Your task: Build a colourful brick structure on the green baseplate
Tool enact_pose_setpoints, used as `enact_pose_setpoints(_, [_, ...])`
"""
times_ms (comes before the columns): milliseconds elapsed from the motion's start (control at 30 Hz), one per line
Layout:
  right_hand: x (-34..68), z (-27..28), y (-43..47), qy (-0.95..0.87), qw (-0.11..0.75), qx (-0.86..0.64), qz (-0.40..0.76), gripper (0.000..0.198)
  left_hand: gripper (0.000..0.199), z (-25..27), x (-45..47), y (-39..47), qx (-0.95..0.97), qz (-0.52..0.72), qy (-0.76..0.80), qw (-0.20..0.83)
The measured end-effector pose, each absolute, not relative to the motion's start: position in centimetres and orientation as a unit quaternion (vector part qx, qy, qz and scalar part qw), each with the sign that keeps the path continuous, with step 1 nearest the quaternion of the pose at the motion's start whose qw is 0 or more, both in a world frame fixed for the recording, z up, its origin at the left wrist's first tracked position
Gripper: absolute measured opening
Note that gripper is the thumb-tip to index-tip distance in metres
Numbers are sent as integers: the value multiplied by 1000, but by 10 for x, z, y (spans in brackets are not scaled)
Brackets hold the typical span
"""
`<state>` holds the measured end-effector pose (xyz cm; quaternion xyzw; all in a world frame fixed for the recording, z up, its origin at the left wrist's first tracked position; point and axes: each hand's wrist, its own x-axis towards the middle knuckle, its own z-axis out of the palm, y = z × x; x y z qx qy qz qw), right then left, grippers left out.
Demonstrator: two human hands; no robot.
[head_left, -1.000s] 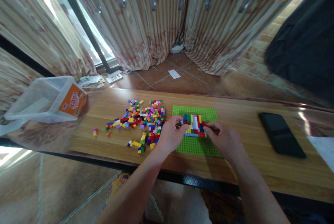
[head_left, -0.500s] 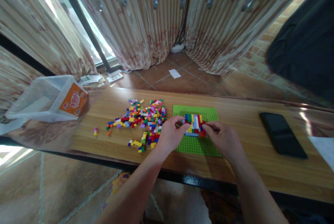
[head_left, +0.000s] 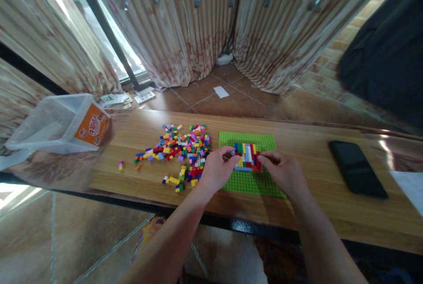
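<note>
A green studded baseplate (head_left: 251, 182) lies on the wooden table (head_left: 313, 204). On it stands a small block of multicoloured bricks (head_left: 246, 156). My left hand (head_left: 216, 171) touches the block's left side with its fingertips, and my right hand (head_left: 282, 173) presses against its right side. Whether either hand pinches a separate loose brick is hidden by the fingers. A pile of loose coloured bricks (head_left: 183, 149) is spread just left of the baseplate, close to my left hand.
A clear plastic tub with an orange label (head_left: 62, 123) lies tipped at the table's far left. A black phone (head_left: 356, 168) lies flat to the right, with a white sheet (head_left: 410, 187) beyond it. Curtains and a tiled floor lie behind the table.
Both hands have stayed at the sides of the brick block. The view has shifted slightly; fingers have adjusted a little on the block.
</note>
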<state>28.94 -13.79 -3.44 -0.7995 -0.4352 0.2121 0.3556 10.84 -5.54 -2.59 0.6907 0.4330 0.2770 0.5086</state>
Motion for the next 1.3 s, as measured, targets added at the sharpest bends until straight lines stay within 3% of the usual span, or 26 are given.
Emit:
enact_pose_setpoints(367, [286, -35, -135, -400, 382, -804, 217, 31, 22, -23, 110, -56, 698, 269, 429, 506])
enact_pose_setpoints(933, [285, -43, -133, -327, 445, -771, 318, 28, 23, -27, 109, -56, 701, 278, 420, 506])
enact_pose_setpoints(1100, [286, -39, -135, -324, 455, -761, 330, 31, 24, -32, 110, -55, 662, 305, 406, 552])
enact_pose_setpoints(1300, [286, -11, -143, -352, 490, -762, 235, 29, 23, -31, 114, -56, 558, 321, 404, 650])
